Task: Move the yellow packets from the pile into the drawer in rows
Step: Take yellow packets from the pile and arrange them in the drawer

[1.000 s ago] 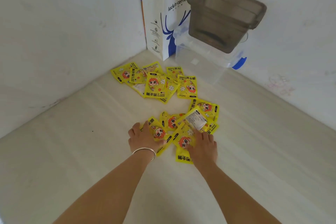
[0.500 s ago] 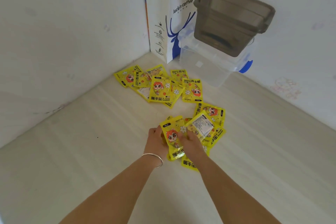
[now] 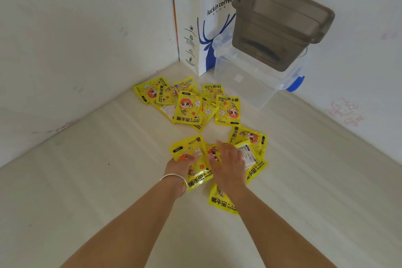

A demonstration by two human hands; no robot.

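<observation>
The yellow packets [image 3: 196, 162] you are gathering lie well short of the clear drawer [image 3: 250, 85], your left hand [image 3: 180, 164] gripping one while your right hand [image 3: 229, 164] lies flat over others, so the slick overlapping foils could slide apart, and what sits under your right palm is hidden.

Left hand [image 3: 181, 164] gripping — right hand [image 3: 229, 164] flat

Pale wood-grain floor [image 3: 87, 191], scattered yellow packets [image 3: 187, 111], white paper bag [image 3: 195, 28], clear plastic drawer [image 3: 250, 85] in corner.
</observation>
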